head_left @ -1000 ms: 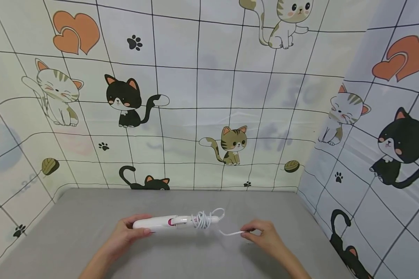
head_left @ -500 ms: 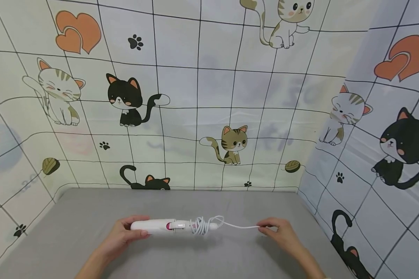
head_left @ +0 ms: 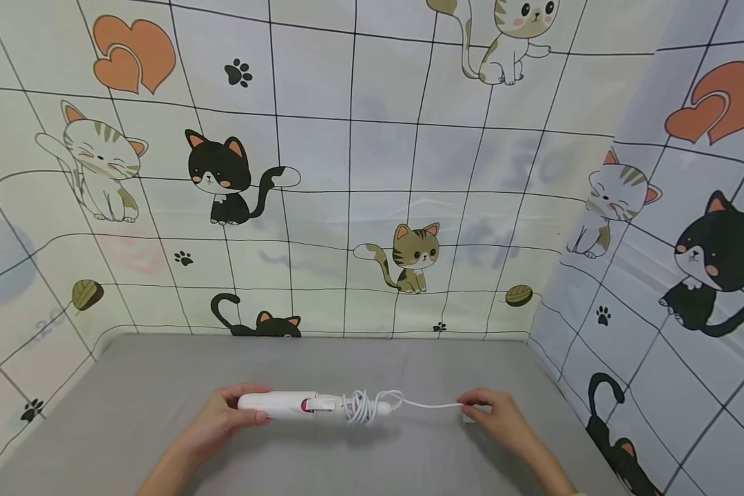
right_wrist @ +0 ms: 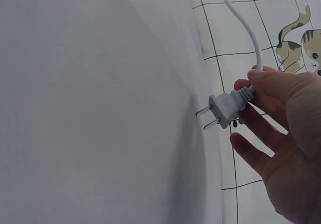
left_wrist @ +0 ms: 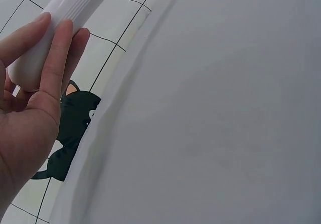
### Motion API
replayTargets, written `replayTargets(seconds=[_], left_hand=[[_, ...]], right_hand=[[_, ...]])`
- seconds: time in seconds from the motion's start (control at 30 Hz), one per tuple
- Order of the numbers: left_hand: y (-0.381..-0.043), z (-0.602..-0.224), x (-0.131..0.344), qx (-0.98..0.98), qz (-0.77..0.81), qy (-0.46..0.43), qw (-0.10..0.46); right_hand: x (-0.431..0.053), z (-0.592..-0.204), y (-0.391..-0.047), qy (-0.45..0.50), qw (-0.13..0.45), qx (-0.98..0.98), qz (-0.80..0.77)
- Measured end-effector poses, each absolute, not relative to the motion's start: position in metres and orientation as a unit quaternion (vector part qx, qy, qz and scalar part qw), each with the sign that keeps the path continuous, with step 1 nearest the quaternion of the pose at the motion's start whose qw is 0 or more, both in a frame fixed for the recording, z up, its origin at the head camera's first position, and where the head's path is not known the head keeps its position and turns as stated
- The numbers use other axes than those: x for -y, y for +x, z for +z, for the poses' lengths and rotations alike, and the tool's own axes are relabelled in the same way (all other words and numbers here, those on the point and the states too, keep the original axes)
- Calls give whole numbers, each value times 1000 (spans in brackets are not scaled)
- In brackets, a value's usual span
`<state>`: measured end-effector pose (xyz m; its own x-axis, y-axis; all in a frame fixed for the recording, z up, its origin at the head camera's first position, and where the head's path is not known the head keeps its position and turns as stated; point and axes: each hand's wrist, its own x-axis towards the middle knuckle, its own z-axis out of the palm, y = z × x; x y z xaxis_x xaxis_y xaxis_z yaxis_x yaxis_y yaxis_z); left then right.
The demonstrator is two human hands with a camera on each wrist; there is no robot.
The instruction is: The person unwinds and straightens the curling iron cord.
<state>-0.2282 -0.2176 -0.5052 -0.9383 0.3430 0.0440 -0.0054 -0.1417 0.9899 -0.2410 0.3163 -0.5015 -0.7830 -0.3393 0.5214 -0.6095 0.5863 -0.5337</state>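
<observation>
My left hand (head_left: 220, 417) grips the rounded end of a slim white hair straightener (head_left: 279, 405), thumb on the near side. In the left wrist view, fine ridges run along its white body (left_wrist: 85, 5). A pink part shows near its middle, and its white cord (head_left: 361, 406) is wound in several turns round the other end. From there a free length of cord runs right to my right hand (head_left: 496, 417). Thumb and forefinger pinch the cord just behind the two-pin plug (right_wrist: 225, 107), whose prongs point away from the hand; the other fingers are loosely bent.
Both hands are held over a grey tabletop (head_left: 322, 461). Behind it and along the sides hangs a white gridded cloth (head_left: 322, 158) printed with cats, hearts and paw marks.
My right hand has moved right, drawing the free cord from a slack curve to a nearly straight line. The left hand and straightener have shifted only slightly.
</observation>
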Motion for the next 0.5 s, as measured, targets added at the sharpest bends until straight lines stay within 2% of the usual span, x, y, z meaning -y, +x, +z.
replayTargets(seconds=[0.3,0.5], left_hand=[[-230,-504,219,-641,744,148,113],[-229,-505,219,-647,739,149,108]], right_hand=[[-298,-480,-238,240,123,880,392],[-271,-467,-241,239,44,852,464]])
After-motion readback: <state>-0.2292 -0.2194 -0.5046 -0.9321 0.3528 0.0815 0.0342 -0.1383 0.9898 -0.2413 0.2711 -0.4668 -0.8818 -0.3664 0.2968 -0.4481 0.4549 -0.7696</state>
